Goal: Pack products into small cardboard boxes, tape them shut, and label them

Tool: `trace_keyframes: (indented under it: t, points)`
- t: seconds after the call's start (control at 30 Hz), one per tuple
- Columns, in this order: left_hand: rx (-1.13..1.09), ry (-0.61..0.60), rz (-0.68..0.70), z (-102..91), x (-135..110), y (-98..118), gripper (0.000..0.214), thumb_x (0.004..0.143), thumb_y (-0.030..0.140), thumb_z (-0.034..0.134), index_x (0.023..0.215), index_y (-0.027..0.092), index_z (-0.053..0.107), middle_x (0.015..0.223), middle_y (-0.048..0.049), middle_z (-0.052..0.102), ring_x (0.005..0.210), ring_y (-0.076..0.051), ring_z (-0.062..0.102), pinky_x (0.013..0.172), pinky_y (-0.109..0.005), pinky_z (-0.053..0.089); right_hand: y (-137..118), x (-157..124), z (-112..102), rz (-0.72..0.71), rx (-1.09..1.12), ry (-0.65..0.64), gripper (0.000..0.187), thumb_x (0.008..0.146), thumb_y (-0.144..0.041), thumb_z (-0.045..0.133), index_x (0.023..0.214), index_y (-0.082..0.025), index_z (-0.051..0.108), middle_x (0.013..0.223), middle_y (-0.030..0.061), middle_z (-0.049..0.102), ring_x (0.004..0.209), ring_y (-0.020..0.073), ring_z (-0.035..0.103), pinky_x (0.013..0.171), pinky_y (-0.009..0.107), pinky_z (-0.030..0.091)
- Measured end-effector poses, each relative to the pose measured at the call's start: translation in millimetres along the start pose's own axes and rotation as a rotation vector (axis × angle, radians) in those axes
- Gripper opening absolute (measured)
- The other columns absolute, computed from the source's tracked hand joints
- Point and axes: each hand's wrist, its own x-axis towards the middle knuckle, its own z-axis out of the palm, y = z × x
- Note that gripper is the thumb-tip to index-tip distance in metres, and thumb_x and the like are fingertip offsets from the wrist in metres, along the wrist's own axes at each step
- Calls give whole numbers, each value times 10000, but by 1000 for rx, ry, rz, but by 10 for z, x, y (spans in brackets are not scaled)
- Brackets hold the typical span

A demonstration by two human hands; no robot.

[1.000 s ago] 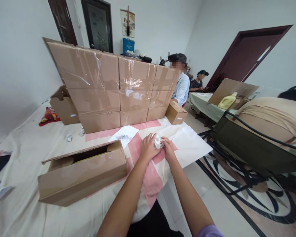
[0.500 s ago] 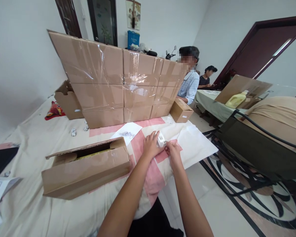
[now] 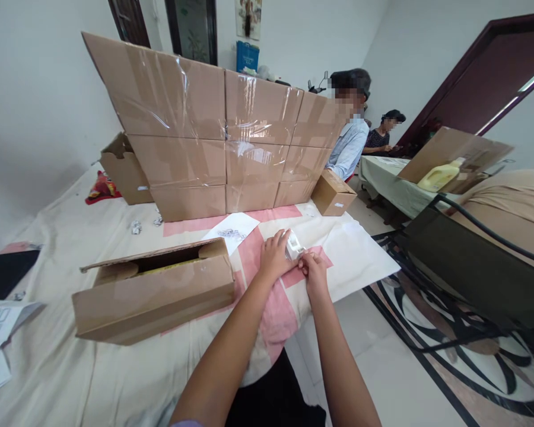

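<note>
My left hand (image 3: 275, 255) is closed around a small white block-like object (image 3: 294, 245) with square openings, steadying it over the pink and cream cloth. At its right lower corner, my right hand (image 3: 312, 270) has its fingers pinched together; whatever they grip is too small or hidden to make out. Just beyond the left hand lies a white sheet with a drawing (image 3: 234, 232). To the left stands a long open cardboard box (image 3: 160, 296) with something yellow inside.
A wall of taped cardboard boxes (image 3: 182, 148) rises behind, with a smaller carton (image 3: 333, 196) at its right end. Crumpled paper (image 3: 136, 228) lies at left. A person in a light shirt (image 3: 349, 145) sits beyond. A dark folding chair (image 3: 476, 267) stands at right.
The view has shifted slightly. Both hands stay at the white object, the right still pinched at its corner; the object looks slightly turned.
</note>
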Motion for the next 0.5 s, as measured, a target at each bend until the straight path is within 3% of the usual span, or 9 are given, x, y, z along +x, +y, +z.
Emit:
trace_keyframes:
  t: [0.2,0.5]
  points:
    - [-2,7,15,-20,-6,12,871,811,603,636,1553,284,312,1603,-61,394,1289,-332,486,1070,-485,381,-23,-22,12,-4,55,12,356,755,-474,727,613,-206,543,511,-34,575,433,74,386,455,252,273]
    - [-1,19,20,-8,-8,20,898,785,571,691,1546,274,319,1589,-77,404,1277,-333,494,1062,-476,389,-17,-4,10,0,88,39,422,707,-456,780,564,-221,460,519,-27,613,421,76,426,443,248,310]
